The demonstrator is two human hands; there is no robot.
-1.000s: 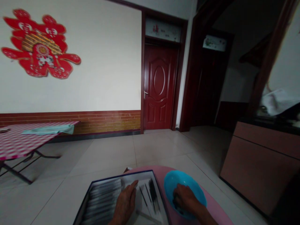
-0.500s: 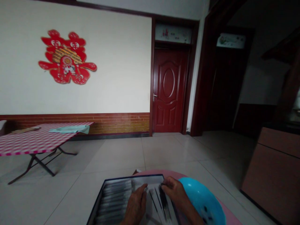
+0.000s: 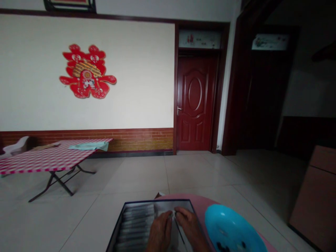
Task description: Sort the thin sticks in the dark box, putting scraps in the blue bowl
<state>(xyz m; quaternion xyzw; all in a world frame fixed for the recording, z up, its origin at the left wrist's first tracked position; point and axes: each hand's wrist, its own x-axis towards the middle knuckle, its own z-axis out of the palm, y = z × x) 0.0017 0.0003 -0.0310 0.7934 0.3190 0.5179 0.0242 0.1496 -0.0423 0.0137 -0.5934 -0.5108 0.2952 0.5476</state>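
First, the hands. The left hand (image 3: 159, 233) and the right hand (image 3: 191, 229) sit close together, fingers curled and tips drawn in until they nearly meet. A thin dark rod (image 3: 180, 231) runs down from beneath the right hand. The thumb and forefinger appear to pinch something slender, but the contact is too small to confirm, and whether either hand grips the rod cannot be told.

Both hands work over a shallow dark-rimmed box (image 3: 157, 201). Tightly ranked grey rods (image 3: 135, 224) fill its left side, and the hands partly hide its right side. Just to the right of the box lies a blue plastic bowl (image 3: 231, 227), with dark specks (image 3: 228, 245) on its inner surface. Box and bowl rest on a pink round tabletop (image 3: 202, 200), and the box appears to project past its left edge.

Hazards:
- A slackened pinch could drop the thin rod among the grey rows, where it would be hard to find.
- Pressure from the heel of either hand could disturb the ranked rods.
- Heavy downward force on the projecting side could tip the box.
- A careless sideways sweep of the right forearm could strike the bowl and scatter the specks.

Beyond the work area, a tiled floor (image 3: 136, 175) extends to a folding table (image 3: 44, 163) with a checked red cloth.
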